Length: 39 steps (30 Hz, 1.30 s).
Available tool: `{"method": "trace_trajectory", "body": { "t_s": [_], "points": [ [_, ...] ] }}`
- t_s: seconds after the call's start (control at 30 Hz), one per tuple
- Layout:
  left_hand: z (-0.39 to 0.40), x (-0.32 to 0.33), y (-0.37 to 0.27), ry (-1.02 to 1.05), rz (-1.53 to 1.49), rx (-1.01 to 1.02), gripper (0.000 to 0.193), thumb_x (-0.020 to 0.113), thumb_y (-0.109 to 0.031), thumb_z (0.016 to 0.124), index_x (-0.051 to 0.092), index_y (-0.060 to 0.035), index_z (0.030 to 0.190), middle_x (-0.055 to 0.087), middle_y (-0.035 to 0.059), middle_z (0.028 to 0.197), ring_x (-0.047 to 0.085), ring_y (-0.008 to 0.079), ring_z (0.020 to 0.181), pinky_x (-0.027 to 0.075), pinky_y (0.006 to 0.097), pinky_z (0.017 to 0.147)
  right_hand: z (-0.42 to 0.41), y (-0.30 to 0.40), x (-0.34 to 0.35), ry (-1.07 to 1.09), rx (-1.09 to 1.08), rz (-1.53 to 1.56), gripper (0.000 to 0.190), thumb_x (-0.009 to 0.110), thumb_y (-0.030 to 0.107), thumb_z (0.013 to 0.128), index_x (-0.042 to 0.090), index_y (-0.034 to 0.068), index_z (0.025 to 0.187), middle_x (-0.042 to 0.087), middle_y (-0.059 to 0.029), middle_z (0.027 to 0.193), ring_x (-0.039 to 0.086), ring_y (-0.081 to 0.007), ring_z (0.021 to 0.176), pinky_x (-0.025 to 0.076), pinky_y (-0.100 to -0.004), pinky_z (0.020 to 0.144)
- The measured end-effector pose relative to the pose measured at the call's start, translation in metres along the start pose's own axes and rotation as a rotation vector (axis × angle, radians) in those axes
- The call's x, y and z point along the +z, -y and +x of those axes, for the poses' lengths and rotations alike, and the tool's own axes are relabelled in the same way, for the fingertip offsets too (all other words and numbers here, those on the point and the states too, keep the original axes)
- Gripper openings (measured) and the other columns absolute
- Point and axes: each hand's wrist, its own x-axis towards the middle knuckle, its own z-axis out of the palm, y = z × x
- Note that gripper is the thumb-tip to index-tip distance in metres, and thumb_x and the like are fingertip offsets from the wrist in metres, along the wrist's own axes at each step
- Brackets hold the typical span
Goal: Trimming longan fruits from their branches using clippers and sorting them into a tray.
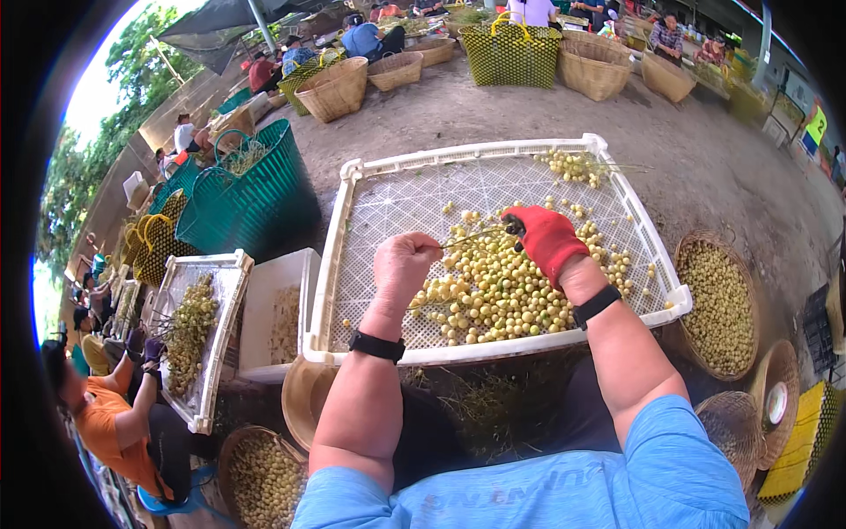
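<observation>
My bare left hand [404, 268] pinches one end of a thin green fruit stem [468, 238] between thumb and fingers. The stem runs across to my right hand [547, 241], in a red glove with dark fingertips, which is curled around its other end. Below both hands lies a white plastic mesh tray [462, 356] with a raised rim. Many small round pale-yellow fruits [509, 304] are heaped loose on its mesh, mostly toward the near right. A bunch of fruit still on its stems [574, 166] rests in the far right corner.
Fruit-filled baskets stand at right [717, 307] and lower left [261, 479]. Left of the tray are a white foam box [268, 324] and a green woven basket [254, 198]. A person in orange [115, 423] works at another white tray [198, 423]. Bare stems [489, 403] lie below.
</observation>
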Motion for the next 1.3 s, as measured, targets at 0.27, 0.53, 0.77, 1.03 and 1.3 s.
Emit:
{"method": "trace_trajectory", "body": {
  "t_s": [0.27,0.53,0.77,1.03,1.3],
  "points": [
    [-0.003,-0.001,-0.007,-0.100,0.226,0.024,0.010,0.070,-0.018,0.068,0.073,-0.0167,0.077,0.067,0.0056,0.073,0.065,0.0239,0.070,0.049,0.0335,0.065,0.010,-0.015,-0.020,-0.030,0.335,-0.413,0.020,0.062,0.020,0.079,0.062,0.010,0.097,0.065,-0.0151,0.096,0.062,-0.0341,0.091,0.049,-0.0404,0.078],
    [-0.009,0.008,-0.010,-0.185,0.380,0.269,0.006,0.063,-0.016,0.072,0.069,-0.0167,0.070,0.065,0.0051,0.072,0.064,0.0263,0.070,0.049,0.0357,0.064,0.007,0.048,-0.011,-0.210,-0.290,-0.078,0.037,0.065,0.021,0.081,0.059,0.016,0.116,0.066,-0.0111,0.095,0.061,-0.0291,0.091,0.035,-0.0479,0.096],
    [-0.011,0.010,-0.016,-0.120,0.368,0.306,0.005,0.064,-0.015,0.073,0.069,-0.0170,0.072,0.065,0.0025,0.074,0.064,0.0249,0.071,0.049,0.0358,0.064,0.003,0.015,0.010,0.032,-0.041,0.115,0.021,0.062,0.017,0.081,0.064,0.011,0.100,0.067,-0.0131,0.088,0.063,-0.0293,0.085,0.042,-0.0426,0.091],
    [-0.009,0.005,-0.013,-0.129,0.321,0.342,0.008,0.062,-0.013,0.073,0.068,-0.0164,0.071,0.065,0.0029,0.075,0.064,0.0237,0.071,0.049,0.0331,0.064,0.008,0.016,-0.017,-0.056,0.125,0.574,0.041,0.073,0.024,0.077,0.062,0.008,0.113,0.068,-0.0129,0.093,0.066,-0.0201,0.084,0.050,-0.0318,0.075],
    [-0.011,0.005,-0.020,-0.091,0.342,0.355,0.006,0.063,-0.012,0.073,0.068,-0.0141,0.072,0.065,0.0031,0.075,0.064,0.0236,0.071,0.049,0.0323,0.064,0.004,0.026,-0.003,0.040,0.160,0.353,0.016,0.069,0.018,0.080,0.068,0.009,0.094,0.068,-0.0136,0.084,0.066,-0.0239,0.080,0.051,-0.0326,0.074]
  ]
}}
